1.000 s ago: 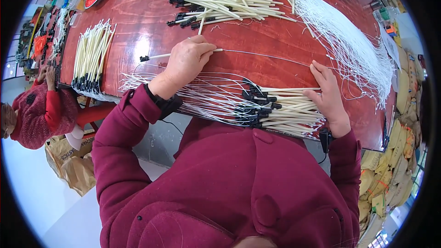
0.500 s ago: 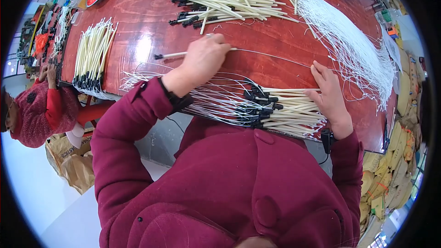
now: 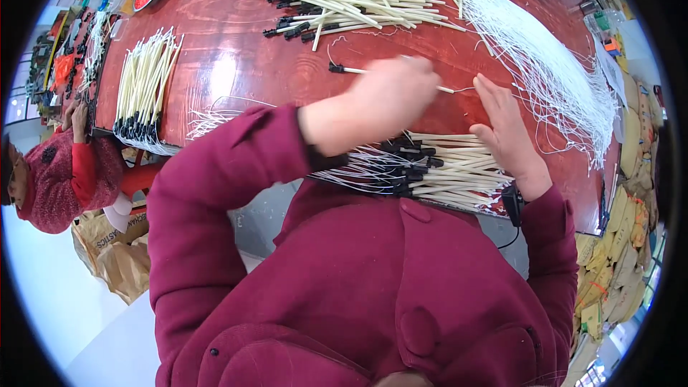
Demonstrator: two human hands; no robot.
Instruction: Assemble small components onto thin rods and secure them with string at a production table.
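1. Rightward across the red table (image 3: 204, 46) goes the left hand (image 3: 401, 93), carrying the black-ended pale tube (image 3: 354, 69) along; the right hand (image 3: 506, 129) has barely shifted.
2. From where I stand, the left fingers look curled closed round the tube, though they blur; its black end pokes out on one side, its plain end on the other.
3. On the right hand, the fingers are nearly straight, thumb apart; a thin white cord (image 3: 464, 89) reaches their tips, but I can't tell whether they pinch it.
4. Far less cord shows between the hands now, which I take to mean the tube has travelled along it.
5. Nearer the person lies a bundle of similar tubes (image 3: 462, 168); farther off, a bigger pile (image 3: 365, 3), with loose white strands (image 3: 541, 50) to its right.
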